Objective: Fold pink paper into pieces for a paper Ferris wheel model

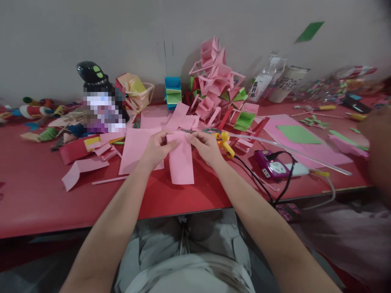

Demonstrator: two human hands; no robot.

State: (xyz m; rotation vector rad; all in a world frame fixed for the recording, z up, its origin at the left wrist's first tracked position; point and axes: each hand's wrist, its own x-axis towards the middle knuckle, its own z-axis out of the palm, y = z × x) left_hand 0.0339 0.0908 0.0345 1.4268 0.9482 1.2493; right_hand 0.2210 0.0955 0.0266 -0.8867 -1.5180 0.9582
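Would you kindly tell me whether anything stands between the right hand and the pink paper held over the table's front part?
Nothing visible does: the right hand and left hand both grip the pink paper near its upper end. The yellow glue gun is beside the right hand, on the side away from the paper.

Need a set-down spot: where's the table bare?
Widest: left front of the red table, between the bent pink paper and front edge. Narrower: the strip in front of the pink sheet held by left hand and right hand. Crowded: the back, with pink paper structures; the right, with yellow glue gun and purple device.
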